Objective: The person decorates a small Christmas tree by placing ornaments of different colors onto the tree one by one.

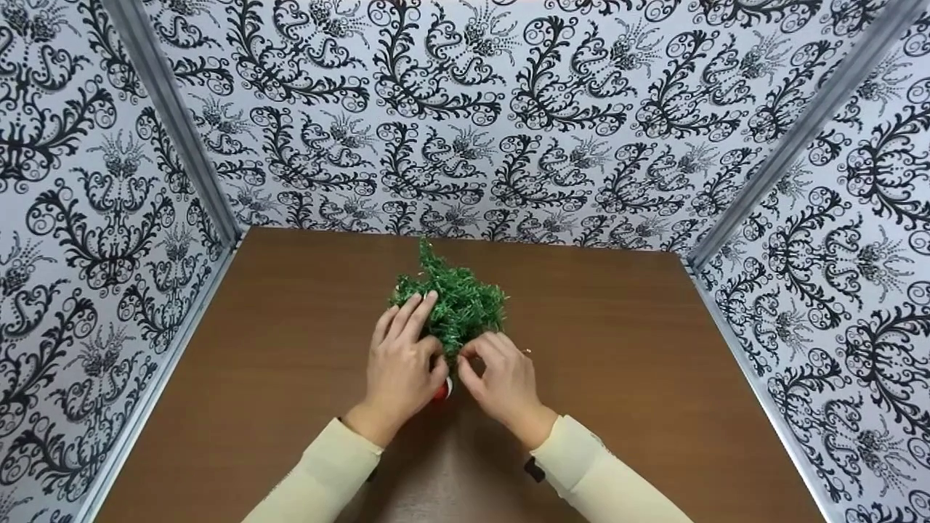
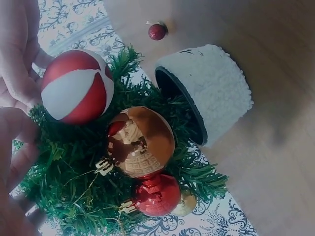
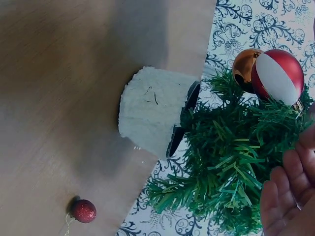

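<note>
A small green tinsel Christmas tree (image 1: 465,309) stands between the two hands. My left hand (image 1: 403,363) lays some fingers along its branches. The left thumb and forefinger are bent close by a red-and-white Christmas ball (image 2: 78,86); what lies between them is hidden. Opposite, my right hand (image 1: 505,374) pinches with thumb and forefinger at the ball's gold cap; the thread itself is too small to make out. A shiny copper-gold ball (image 2: 140,142), a red ball (image 2: 157,195) and a small gold ball (image 2: 185,203) hang among the branches.
The tree's base is a fuzzy white pot (image 3: 155,108) with a dark rim. A small glittery red ball (image 3: 83,211) lies on the brown table (image 1: 617,378). Black-and-white patterned walls (image 1: 465,109) enclose the table at the back and sides.
</note>
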{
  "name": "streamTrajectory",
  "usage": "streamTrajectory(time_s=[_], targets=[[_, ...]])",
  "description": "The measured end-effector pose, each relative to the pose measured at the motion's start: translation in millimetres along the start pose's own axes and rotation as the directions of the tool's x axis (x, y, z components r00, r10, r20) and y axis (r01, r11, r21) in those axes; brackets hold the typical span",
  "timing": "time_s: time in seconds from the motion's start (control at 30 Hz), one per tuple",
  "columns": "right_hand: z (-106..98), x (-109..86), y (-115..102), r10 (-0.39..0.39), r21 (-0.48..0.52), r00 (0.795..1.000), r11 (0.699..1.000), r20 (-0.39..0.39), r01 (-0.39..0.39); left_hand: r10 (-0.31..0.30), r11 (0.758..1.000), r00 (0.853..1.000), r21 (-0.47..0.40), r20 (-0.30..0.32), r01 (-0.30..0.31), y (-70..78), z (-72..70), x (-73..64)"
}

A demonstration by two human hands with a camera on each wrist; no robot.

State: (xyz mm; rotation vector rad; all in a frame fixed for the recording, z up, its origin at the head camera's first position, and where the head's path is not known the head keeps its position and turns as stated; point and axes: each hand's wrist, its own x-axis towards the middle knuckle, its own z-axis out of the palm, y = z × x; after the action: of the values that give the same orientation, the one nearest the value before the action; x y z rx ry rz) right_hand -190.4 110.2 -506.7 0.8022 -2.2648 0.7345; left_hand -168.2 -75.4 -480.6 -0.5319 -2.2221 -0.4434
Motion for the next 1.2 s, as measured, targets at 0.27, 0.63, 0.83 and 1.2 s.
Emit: streamTrajectory(time_s=[0.27,0.63,0.83,1.2], targets=[[0.4,-2.1,-1.7,0.007,-0.03,0.997,1.0,0.073,-0.005,0.036,0.998,0.999,0.041,0.037,-0.037,0.4,-2.1,-1.4],[-4.1,-3.6,0.8,0.01,0.002,0.996,1.0,0.087,-0.01,0.043,0.998,0.997,-0.042,0.065,-0.04,-5.1,-2.9,-2.3],[-6.2,-4.0,3.0,0.002,-0.001,0.994,1.0,0.105,-0.002,0.045,0.998,0.996,-0.052,0.074,-0.041,-5.6,-6.0,-2.7],[-20.1,-14.8,29.5,0.047,-0.006,0.994,0.999,0.096,-0.047,0.062,0.998,0.984,-0.037,0.165,-0.057,-8.6,-9.0,0.4]])
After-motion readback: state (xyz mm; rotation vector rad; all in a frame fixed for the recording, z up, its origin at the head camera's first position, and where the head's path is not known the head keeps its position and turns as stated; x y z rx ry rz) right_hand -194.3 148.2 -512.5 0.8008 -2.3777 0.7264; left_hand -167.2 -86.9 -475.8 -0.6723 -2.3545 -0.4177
